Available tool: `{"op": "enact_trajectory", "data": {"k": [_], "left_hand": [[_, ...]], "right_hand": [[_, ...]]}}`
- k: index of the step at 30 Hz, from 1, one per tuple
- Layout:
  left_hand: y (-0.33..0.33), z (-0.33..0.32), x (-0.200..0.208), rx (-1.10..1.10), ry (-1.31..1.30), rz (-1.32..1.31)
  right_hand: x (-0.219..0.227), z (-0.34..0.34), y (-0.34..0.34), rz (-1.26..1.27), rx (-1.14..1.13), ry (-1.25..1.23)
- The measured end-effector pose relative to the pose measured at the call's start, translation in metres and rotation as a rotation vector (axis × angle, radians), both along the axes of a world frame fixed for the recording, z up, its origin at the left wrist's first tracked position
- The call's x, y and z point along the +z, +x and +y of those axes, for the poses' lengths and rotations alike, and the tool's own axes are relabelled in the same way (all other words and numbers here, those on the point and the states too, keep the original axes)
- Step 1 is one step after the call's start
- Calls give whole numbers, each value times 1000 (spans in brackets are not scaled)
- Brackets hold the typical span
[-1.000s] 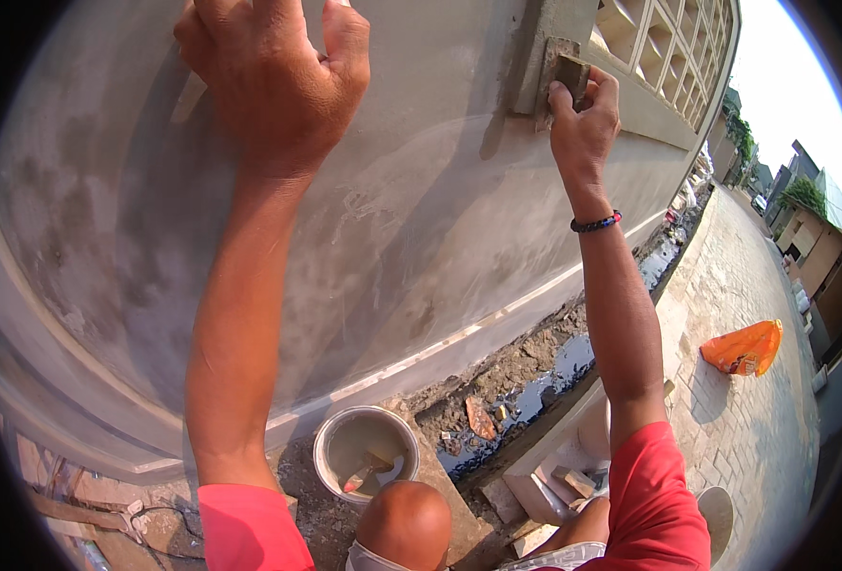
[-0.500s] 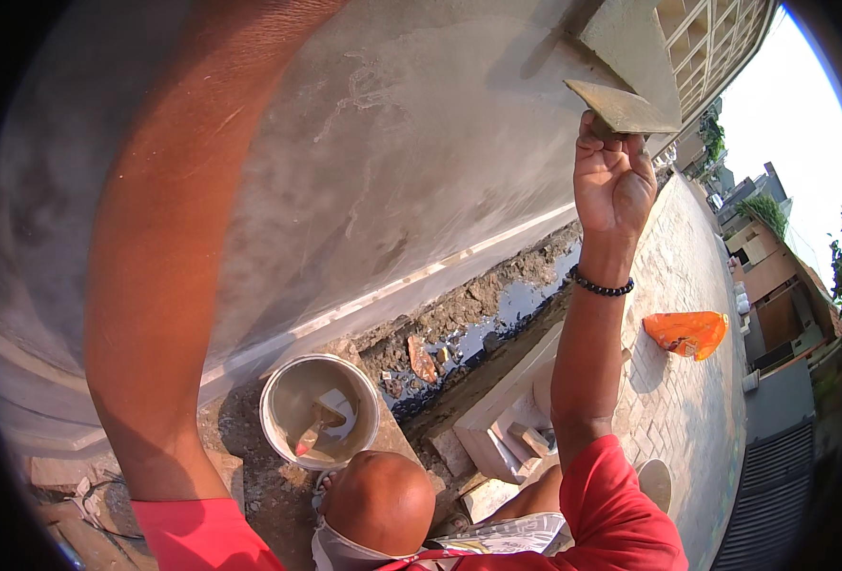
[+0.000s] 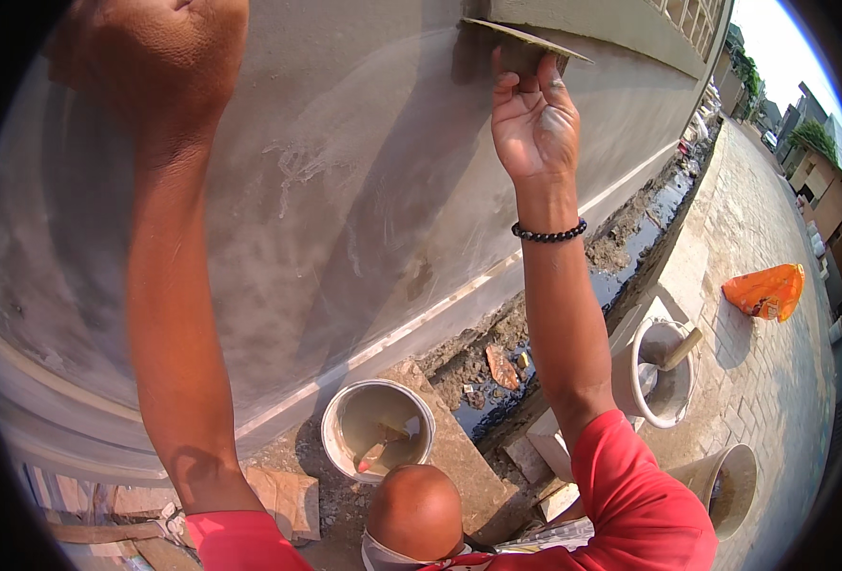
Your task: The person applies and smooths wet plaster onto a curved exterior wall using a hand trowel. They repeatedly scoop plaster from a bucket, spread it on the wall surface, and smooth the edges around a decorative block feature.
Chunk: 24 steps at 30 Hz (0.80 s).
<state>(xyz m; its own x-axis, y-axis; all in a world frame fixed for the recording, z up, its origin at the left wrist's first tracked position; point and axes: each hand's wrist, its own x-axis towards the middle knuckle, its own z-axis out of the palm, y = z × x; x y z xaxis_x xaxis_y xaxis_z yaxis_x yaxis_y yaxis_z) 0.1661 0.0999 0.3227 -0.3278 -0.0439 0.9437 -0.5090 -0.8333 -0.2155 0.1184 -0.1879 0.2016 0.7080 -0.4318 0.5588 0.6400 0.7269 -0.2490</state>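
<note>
Holding a float up under the window ledge

At far left, the left hand, out of the frame half a second ago, shows its back again; its fingers run past the top edge, so I can't tell whether they are wide, narrow or holding anything. The bare forearm stretches straight up before the grey wall. Low in the middle, a bucket of cloudy water holds a brush, partly sunk and hard to make out.

Further right, the float sits just below the ledge; contact is unclear. It was tipped a moment earlier, showing its flat face, and now appears nearly edge-on. The right hand reaches up, palm toward the camera, thumb and fingers pinched around the handle beneath. Past that arm, a second bucket has come into view.
</note>
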Motion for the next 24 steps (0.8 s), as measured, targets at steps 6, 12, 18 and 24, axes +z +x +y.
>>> {"op": "enact_trajectory", "data": {"k": [6, 12, 18, 24], "left_hand": [[-9, -21, -5, 73, -83, -102], [-19, -35, -5, -33, -137, -13], [-19, -28, -1, 115, -125, -6], [-23, -37, -7, 106, -148, 50]], "right_hand": [[3, -27, 13, -22, 25, 109], [-12, -122, 43, -43, -100, 218], [-28, -71, 6, 3, -14, 104], [-5, -20, -2, 16, 129, 80]]}}
